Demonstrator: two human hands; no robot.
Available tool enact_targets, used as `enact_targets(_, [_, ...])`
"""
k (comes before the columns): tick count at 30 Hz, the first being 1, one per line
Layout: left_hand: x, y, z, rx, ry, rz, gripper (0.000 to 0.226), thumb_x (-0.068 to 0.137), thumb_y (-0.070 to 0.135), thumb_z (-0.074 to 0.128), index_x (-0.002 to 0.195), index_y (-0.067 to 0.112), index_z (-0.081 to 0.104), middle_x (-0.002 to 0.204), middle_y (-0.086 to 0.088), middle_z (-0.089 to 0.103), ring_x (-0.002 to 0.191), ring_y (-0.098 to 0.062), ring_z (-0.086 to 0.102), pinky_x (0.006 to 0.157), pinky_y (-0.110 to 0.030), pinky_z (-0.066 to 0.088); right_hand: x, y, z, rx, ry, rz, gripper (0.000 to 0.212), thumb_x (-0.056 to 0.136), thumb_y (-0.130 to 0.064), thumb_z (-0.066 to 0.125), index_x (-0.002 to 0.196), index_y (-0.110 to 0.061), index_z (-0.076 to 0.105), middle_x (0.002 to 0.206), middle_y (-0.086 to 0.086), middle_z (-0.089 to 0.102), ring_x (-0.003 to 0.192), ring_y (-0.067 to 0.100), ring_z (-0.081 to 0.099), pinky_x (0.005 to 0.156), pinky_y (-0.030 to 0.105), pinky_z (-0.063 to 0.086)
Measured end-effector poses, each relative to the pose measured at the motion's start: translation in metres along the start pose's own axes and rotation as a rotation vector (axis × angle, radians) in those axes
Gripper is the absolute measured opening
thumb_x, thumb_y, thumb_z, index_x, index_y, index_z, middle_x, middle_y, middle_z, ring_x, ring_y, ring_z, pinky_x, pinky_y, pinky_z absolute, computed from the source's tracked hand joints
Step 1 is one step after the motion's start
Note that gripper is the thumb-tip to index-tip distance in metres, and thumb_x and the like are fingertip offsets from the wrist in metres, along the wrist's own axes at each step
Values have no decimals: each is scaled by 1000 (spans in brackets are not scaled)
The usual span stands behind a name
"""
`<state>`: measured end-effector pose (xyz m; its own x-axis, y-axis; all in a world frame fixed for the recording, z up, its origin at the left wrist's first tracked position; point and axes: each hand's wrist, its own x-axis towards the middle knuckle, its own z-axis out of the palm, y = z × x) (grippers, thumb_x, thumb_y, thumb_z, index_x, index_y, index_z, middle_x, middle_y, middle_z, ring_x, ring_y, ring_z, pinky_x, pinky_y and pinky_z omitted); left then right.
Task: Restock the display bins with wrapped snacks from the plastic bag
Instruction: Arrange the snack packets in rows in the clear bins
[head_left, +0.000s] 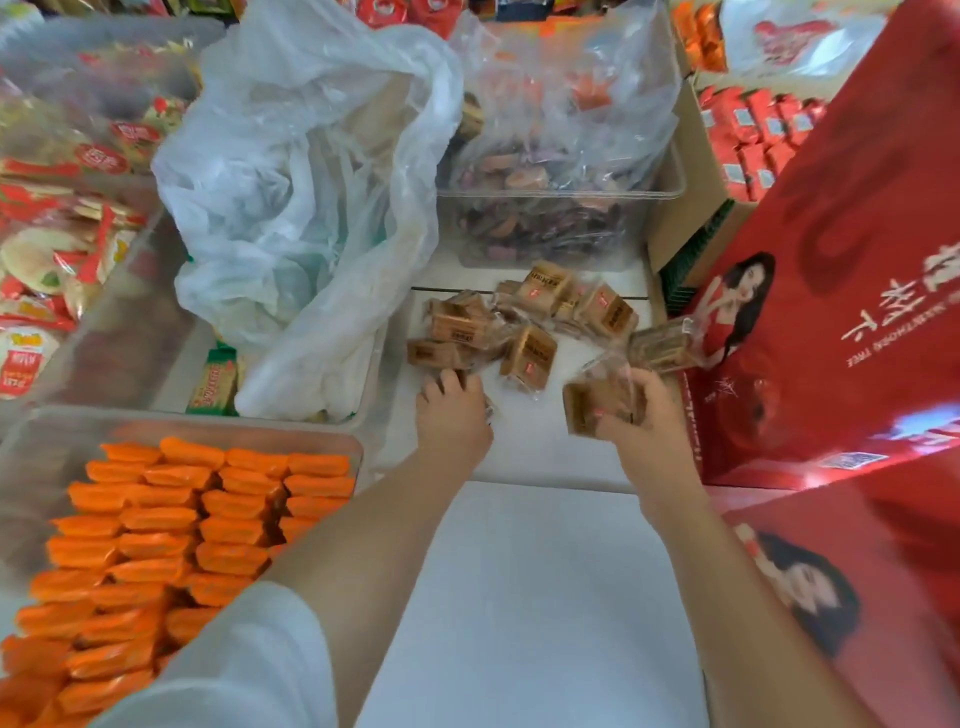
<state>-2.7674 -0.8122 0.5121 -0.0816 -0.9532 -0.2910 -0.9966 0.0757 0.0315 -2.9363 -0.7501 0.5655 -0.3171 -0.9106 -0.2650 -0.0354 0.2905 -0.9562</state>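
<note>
Several brown wrapped snacks (530, 322) lie scattered on the white floor of a clear display bin (524, 441). My left hand (452, 415) reaches down at the near edge of the pile, fingers curled over a brown packet that is mostly hidden under it. My right hand (634, 410) grips a brown wrapped snack (597, 402) just above the bin floor, near the right side. The crumpled translucent plastic bag (296, 182) slumps in the neighbouring bin to the left.
A bin of orange packets (182, 525) sits near left. A clear bin of dark snacks (561, 208) stands behind, under a plastic sheet. Red gift boxes (841, 322) wall the right side. Red-and-white packets (57, 234) fill the far left, and a green packet (215, 382) lies beside the bag.
</note>
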Motion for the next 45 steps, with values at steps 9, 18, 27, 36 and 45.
enact_targets(9, [-40, 14, 2, -126, -188, -16, 58, 84, 38, 58, 134, 27, 32, 132, -12, 25, 116, -35, 34, 89, -40, 42, -35, -17, -19, 560, 57, 208, 42, 90, 2, 45, 130, -9, 44, 94, 4, 65, 77, 15, 62, 64, 28, 47])
enact_targets(18, [-135, -37, -103, -1863, -482, -156, 30, 89, 33, 34, 91, 17, 59, 85, -7, 60, 67, -18, 55, 57, -27, 40, -75, -78, 4, 589, 26, 78, 28, 93, -4, 47, 120, -11, 48, 92, 4, 69, 79, 15, 66, 69, 30, 53])
enact_targets(27, [-208, -188, -136, -2058, -481, 12, 64, 60, 66, 63, 106, 21, 68, 113, -15, 66, 93, -33, 64, 67, -35, 51, -135, -100, 143, 394, -208, 2, 21, 92, -6, 50, 112, -12, 50, 91, 6, 65, 74, 16, 64, 61, 27, 49])
enact_targets(36, [-257, -397, -115, -1734, -279, -151, 40, 66, 11, 58, 106, 17, 56, 89, -9, 68, 73, -24, 67, 70, -43, 57, -198, -99, 331, 194, -395, -64, 19, 90, -5, 56, 101, -20, 53, 86, -4, 63, 73, 11, 62, 58, 25, 49])
enact_targets(45, [-241, -596, -43, -317, -10, 107, 28, 85, 18, 61, 112, 22, 56, 106, 4, 55, 95, -12, 58, 84, -29, 49, -235, -77, 499, -548, -586, -468, 47, 79, -21, 71, 121, -17, 50, 98, -8, 60, 87, 14, 59, 73, 21, 40])
